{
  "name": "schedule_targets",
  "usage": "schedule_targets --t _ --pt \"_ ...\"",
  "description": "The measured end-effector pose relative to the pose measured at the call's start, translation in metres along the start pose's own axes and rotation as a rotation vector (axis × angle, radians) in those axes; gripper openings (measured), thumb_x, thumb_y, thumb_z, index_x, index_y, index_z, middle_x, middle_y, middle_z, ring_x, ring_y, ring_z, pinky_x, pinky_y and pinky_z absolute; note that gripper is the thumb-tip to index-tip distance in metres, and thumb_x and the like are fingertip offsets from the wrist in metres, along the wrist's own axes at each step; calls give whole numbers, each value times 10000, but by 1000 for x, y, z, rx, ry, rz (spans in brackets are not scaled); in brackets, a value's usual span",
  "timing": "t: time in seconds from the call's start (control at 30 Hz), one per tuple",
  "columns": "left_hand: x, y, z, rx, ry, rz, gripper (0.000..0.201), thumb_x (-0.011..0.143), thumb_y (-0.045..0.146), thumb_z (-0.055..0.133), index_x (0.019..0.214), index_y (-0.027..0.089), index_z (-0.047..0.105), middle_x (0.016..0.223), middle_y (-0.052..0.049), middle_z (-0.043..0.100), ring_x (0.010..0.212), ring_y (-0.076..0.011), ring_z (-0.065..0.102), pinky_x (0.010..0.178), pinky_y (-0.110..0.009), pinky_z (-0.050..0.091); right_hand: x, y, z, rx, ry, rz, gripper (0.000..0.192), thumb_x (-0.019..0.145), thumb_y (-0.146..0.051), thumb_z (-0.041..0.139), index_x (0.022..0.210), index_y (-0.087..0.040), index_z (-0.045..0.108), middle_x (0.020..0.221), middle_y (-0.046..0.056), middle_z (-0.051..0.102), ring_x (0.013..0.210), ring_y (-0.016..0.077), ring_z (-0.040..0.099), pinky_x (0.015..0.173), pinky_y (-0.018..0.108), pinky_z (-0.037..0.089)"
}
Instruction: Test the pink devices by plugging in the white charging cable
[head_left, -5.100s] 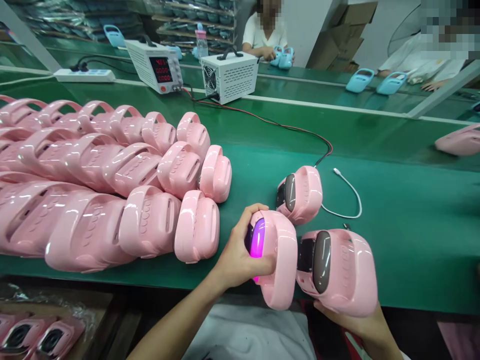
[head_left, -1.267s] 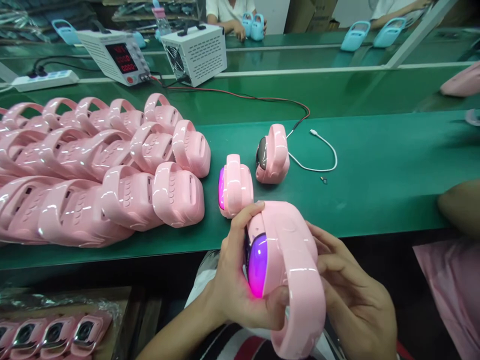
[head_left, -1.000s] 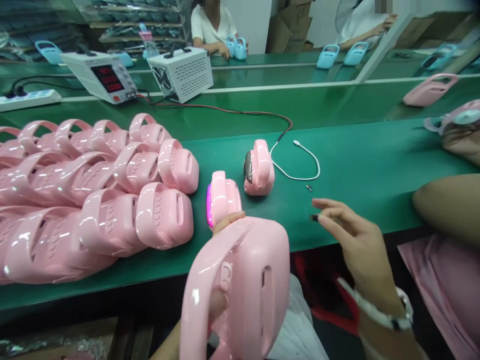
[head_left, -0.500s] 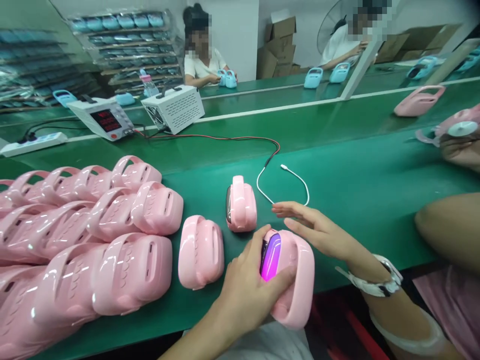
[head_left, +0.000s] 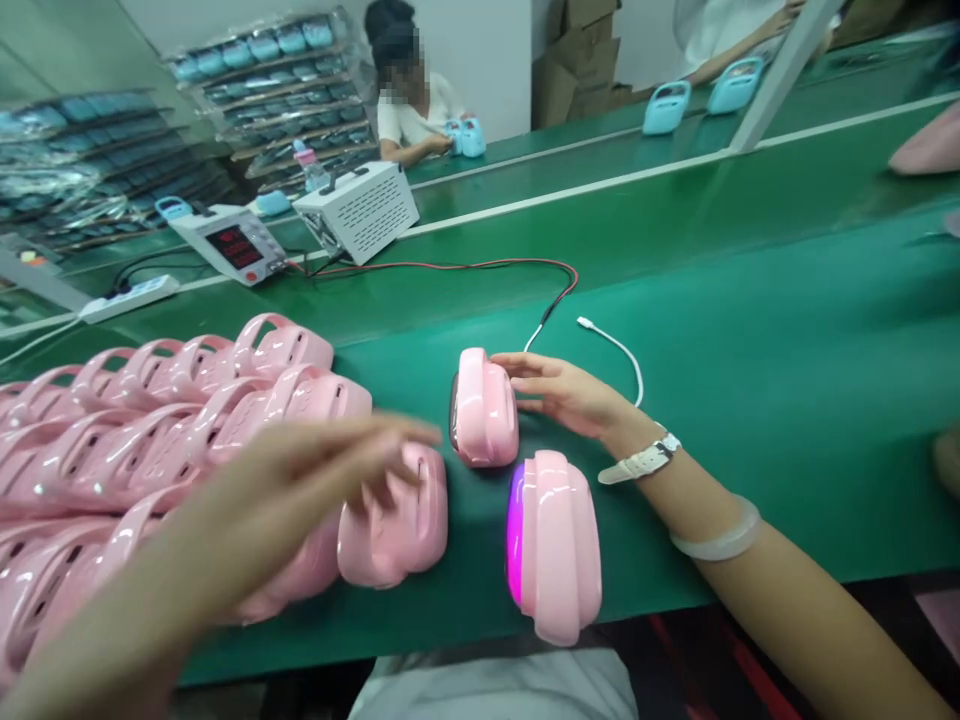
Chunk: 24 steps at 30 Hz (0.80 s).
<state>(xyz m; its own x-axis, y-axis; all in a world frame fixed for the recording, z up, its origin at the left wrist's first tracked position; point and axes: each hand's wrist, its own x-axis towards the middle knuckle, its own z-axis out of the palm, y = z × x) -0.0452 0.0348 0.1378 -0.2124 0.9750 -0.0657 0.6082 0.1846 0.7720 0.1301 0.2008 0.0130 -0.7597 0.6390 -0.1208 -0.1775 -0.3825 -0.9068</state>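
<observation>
Two pink speakers (head_left: 484, 408) (head_left: 553, 545) apart; right hand (head_left: 562, 393) touches one

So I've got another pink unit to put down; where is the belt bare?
Bare green belt lies right of the white cable, and beyond the red wire up to the white line. It is crowded left: the pink pile under the left hand, and three units around the right hand, one lit unit at the edge.

We sit at a green belt (head_left: 787, 330). Beyond its white edge strip (head_left: 600, 190) runs a second green table (head_left: 637, 150); behind that stand a white wall (head_left: 480, 40), cardboard boxes (head_left: 577, 60) and wrapped shelves (head_left: 247, 70).
</observation>
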Motion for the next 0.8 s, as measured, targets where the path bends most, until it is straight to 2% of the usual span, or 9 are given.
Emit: schedule_targets --t 0.03,0.07,0.17,0.27,0.33,0.37,0.47,0.67,0.8 --pt "19 -2 -10 32 -47 -27 333 848 476 562 1004 234 728 792 -27 728 620 -178 640 554 -259 509 -1 3 -1 19 15 -13 391 720 -226 754 1102 -235 671 1265 45 616 1145 194 579 956 315 491" --pt "40 -4 -16 91 -110 -50 403 810 469 598 1108 212 686 913 -53 726 705 -190 656 602 -269 530 -2 6 -1 31 31 -26 414 702 -226 772 1102 -243 668 1267 40 614 1144 192 580 947 310 497" --pt "96 -15 -14 119 -369 -146 697 725 409 702 1369 258 485 1242 -100 614 1054 -264 621 733 -285 547 0 12 -3 36 48 -52 444 664 -228 801 1087 -245 669 1259 38 621 1154 195 576 966 321 488" --pt "126 -22 4 2 -703 -221 780 753 420 686 1446 284 355 1238 -95 603 1167 -288 561 746 -271 538 2 14 -4 27 34 -83 453 650 -214 805 1082 -239 673 1250 39 632 1174 197 569 1034 347 444" --pt "131 -23 13 -47 -832 -239 742 782 426 661 1440 289 348 1183 -84 623 1186 -296 548 707 -254 536 2 13 -5 26 23 -99 466 634 -190 809 1078 -240 676 1257 35 632 1193 196 559 1074 359 411" --pt "131 -24 15 -51 -849 -240 723 794 425 652 1436 294 348 1169 -81 626 1198 -299 540 691 -246 534 2 13 -5 25 19 -101 475 625 -175 811 1076 -241 678 1261 33 631 1203 197 554 1086 364 399" --pt "125 -23 15 -30 -798 -259 685 821 446 626 1428 296 346 1180 -84 619 1205 -304 535 675 -240 540 2 12 -2 19 18 -98 498 598 -137 815 1068 -237 685 1273 38 627 1230 203 538 1108 374 375" --pt "126 -29 19 -90 -730 -253 641 772 447 649 1347 259 439 1257 -91 585 1101 -312 597 661 -276 560 2 14 -6 28 21 -81 501 612 -148 815 1085 -245 680 1294 39 617 1276 209 507 1127 379 352" --pt "128 -35 32 -190 -707 -260 671 691 367 712 1309 236 487 1143 -91 643 999 -324 643 653 -347 573 -7 10 -9 -41 35 -63 499 605 -175 830 1073 -245 674 1264 40 633 1235 223 539 1073 380 415"
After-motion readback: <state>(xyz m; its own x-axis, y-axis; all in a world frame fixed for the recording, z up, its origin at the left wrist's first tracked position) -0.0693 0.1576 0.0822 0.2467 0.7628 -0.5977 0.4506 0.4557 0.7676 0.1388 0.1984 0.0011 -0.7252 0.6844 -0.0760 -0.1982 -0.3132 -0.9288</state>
